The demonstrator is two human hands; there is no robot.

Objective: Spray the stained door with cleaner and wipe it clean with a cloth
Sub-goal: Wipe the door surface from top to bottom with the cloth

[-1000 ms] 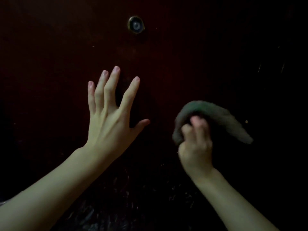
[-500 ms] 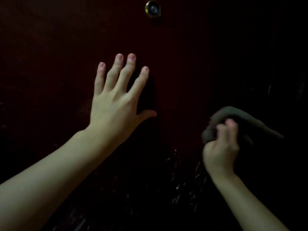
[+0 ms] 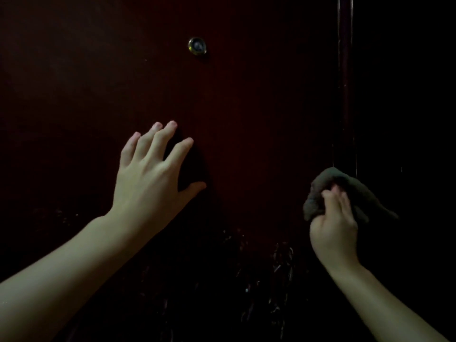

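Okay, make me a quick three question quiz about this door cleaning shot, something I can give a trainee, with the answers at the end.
1. Multiple choice: what does the right hand hold? A) a spray bottle B) a bunched grey cloth C) a key
2. True or false: the left hand grips the peephole.
3. Fill in: the pale streaks on the dark red door lie ____ the level of both hands.

Key
1. B. The fingers curl round the cloth at the door's right side.
2. False. The left hand is spread with fingers open, well below the peephole.
3. Below.
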